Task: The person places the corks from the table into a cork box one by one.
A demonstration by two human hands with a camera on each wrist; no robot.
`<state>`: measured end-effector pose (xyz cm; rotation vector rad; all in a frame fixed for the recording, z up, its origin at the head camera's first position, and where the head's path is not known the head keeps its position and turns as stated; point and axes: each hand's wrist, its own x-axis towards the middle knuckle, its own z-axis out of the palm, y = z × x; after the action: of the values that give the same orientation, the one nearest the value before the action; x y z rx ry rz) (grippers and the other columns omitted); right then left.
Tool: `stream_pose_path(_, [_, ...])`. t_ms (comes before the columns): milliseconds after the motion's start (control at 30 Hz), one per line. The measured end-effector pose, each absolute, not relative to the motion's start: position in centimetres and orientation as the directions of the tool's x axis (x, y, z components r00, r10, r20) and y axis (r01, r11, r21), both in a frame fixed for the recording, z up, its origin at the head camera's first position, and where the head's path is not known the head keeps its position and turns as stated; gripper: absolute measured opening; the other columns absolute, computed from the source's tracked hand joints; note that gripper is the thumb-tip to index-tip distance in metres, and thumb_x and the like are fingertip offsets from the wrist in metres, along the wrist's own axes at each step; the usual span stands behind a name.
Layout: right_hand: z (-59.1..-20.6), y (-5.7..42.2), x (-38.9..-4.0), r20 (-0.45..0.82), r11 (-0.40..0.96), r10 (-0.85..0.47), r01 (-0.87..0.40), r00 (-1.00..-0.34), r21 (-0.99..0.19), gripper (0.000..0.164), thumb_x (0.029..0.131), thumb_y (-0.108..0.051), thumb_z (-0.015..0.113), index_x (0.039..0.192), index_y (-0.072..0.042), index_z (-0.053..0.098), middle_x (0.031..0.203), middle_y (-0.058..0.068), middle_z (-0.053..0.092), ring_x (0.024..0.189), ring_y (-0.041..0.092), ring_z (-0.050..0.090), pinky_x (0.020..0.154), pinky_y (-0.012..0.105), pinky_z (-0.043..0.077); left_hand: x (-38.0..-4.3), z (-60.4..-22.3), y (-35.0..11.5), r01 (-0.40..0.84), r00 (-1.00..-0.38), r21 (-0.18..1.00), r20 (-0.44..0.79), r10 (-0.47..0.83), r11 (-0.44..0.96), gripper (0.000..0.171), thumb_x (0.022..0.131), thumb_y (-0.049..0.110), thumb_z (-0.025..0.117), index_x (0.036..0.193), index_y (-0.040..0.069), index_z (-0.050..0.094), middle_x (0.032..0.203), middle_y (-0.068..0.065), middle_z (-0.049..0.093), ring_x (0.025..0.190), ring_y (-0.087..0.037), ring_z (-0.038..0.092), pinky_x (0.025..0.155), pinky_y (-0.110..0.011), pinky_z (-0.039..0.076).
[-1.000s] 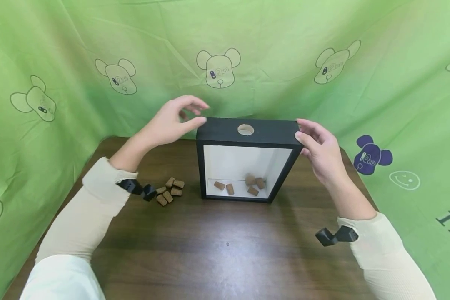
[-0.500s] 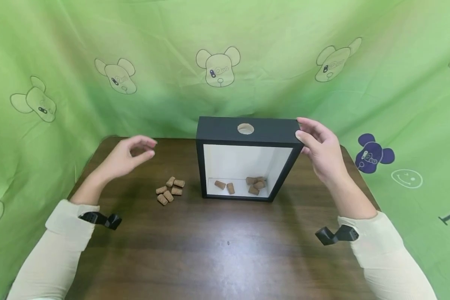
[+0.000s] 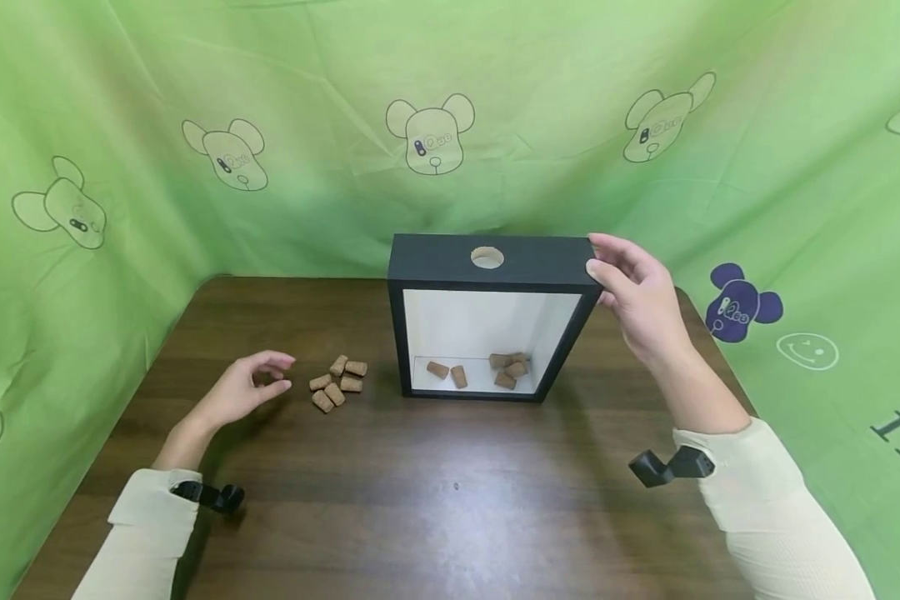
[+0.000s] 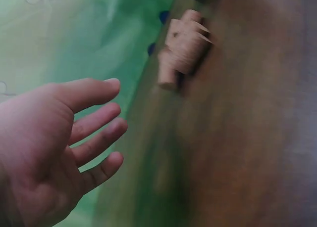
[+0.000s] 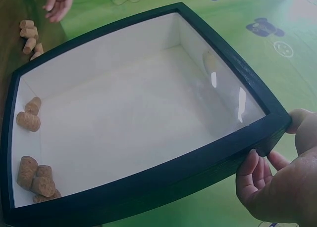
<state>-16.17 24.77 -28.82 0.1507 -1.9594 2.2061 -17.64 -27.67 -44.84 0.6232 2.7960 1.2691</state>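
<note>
Six corks [image 3: 334, 393] lie in a loose pile on the desk [image 3: 435, 508], between its left edge and the black box [image 3: 435, 258]. The left hand [image 3: 240, 389] is the near one: the pile is just to the right of its fingertips, not touching. Its thumb and fingers are apart, with nothing in them. The corks point all different ways; the front one slants. The right hand [image 3: 641, 312] pinches the box's top right corner. More corks sit inside the box.
</note>
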Motion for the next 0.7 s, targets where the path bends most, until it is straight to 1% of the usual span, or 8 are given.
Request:
stream_pose_path(100, [-28.9, 24.7, -16.1, 0.193, -0.103, 0.07, -0.2, -0.979, -0.974, 0.036, 0.097, -0.005, 0.068, 0.133, -0.006, 0.064, 0.113, 0.003, 0.053, 0.091, 0.01, 0.049, 0.063, 0.015, 0.047, -17.4, -46.1, -27.4, 0.359, -0.915, 0.735, 0.156, 0.372, 0.575, 0.031, 0.091, -0.001, 0.074, 0.121, -0.006, 0.065, 0.112, -0.022, 0.069, 0.096, -0.033, 0.068, 0.075, -0.033, 0.051])
stream_pose_path(233, [-28.9, 24.7, -16.1, 0.191, -0.106, 0.073, -0.198, -0.979, -0.975, 0.038, 0.097, -0.005, 0.068, 0.134, -0.005, 0.062, 0.113, 0.004, 0.053, 0.09, 0.01, 0.05, 0.063, 0.015, 0.048, -17.5, -47.5, -26.6, 0.405, -0.898, 0.73, 0.202, 0.392, 0.551, 0.031, 0.089, -0.002, 0.075, 0.118, -0.006, 0.066, 0.111, -0.02, 0.07, 0.093, -0.031, 0.068, 0.078, -0.034, 0.053])
stream_pose_path(300, [-28.8, 24.7, -16.1, 0.193, -0.111, 0.074, -0.2, -0.978, -0.974, 0.038, 0.097, -0.005, 0.068, 0.134, -0.004, 0.062, 0.113, 0.004, 0.053, 0.09, 0.009, 0.05, 0.063, 0.015, 0.048, -17.7, -47.8, -26.1, 0.418, -0.893, 0.721, 0.213, 0.397, 0.553, 0.031, 0.088, -0.002, 0.075, 0.118, -0.005, 0.066, 0.111, -0.019, 0.07, 0.093, -0.03, 0.066, 0.082, -0.037, 0.053])
stream_pose_path(367, [-28.8, 24.7, -16.1, 0.195, -0.118, 0.074, -0.203, -0.978, -0.972, 0.038, 0.097, -0.004, 0.068, 0.134, -0.004, 0.062, 0.113, 0.004, 0.053, 0.09, 0.009, 0.05, 0.063, 0.015, 0.048, -17.8, -47.9, -25.7, 0.414, -0.895, 0.716, 0.209, 0.394, 0.562, 0.031, 0.088, -0.002, 0.075, 0.118, -0.005, 0.066, 0.113, -0.02, 0.07, 0.094, -0.031, 0.065, 0.085, -0.043, 0.053])
stream_pose_path(433, [-28.8, 24.7, -16.1, 0.197, -0.121, 0.075, -0.205, -0.978, -0.971, 0.037, 0.097, -0.004, 0.067, 0.133, -0.005, 0.063, 0.113, 0.004, 0.053, 0.09, 0.009, 0.051, 0.063, 0.014, 0.048, -18.0, -47.8, -25.4, 0.39, -0.905, 0.713, 0.18, 0.386, 0.583, 0.032, 0.088, -0.002, 0.075, 0.118, -0.004, 0.066, 0.115, -0.02, 0.069, 0.096, -0.033, 0.064, 0.087, -0.048, 0.052])
stream_pose_path(467, [-28.8, 24.7, -16.2, 0.197, -0.123, 0.075, -0.205, -0.978, -0.971, 0.037, 0.097, -0.004, 0.067, 0.134, -0.004, 0.063, 0.113, 0.004, 0.053, 0.09, 0.009, 0.051, 0.063, 0.014, 0.049, -18.1, -47.7, -25.2, 0.38, -0.909, 0.71, 0.167, 0.382, 0.592, 0.031, 0.088, -0.002, 0.075, 0.118, -0.004, 0.067, 0.115, -0.02, 0.069, 0.096, -0.033, 0.064, 0.087, -0.049, 0.052])
stream_pose_path(567, [-28.8, 24.7, -16.2, 0.196, -0.122, 0.076, -0.205, -0.978, -0.971, 0.037, 0.097, -0.004, 0.067, 0.133, -0.005, 0.063, 0.113, 0.004, 0.052, 0.091, 0.01, 0.051, 0.064, 0.014, 0.049, -18.3, -47.6, -24.8, 0.358, -0.917, 0.708, 0.143, 0.372, 0.609, 0.03, 0.089, -0.003, 0.075, 0.118, -0.003, 0.067, 0.116, -0.02, 0.068, 0.096, -0.033, 0.064, 0.088, -0.049, 0.051])
stream_pose_path(700, [-28.7, 24.7, -16.2, 0.193, -0.13, 0.073, -0.201, -0.978, -0.971, 0.035, 0.097, -0.004, 0.068, 0.132, -0.006, 0.064, 0.114, 0.004, 0.052, 0.091, 0.01, 0.051, 0.065, 0.015, 0.049, -18.7, -47.8, -24.6, 0.359, -0.917, 0.705, 0.144, 0.373, 0.612, 0.029, 0.088, -0.005, 0.075, 0.116, -0.003, 0.068, 0.11, -0.018, 0.069, 0.093, -0.03, 0.063, 0.085, -0.045, 0.051])
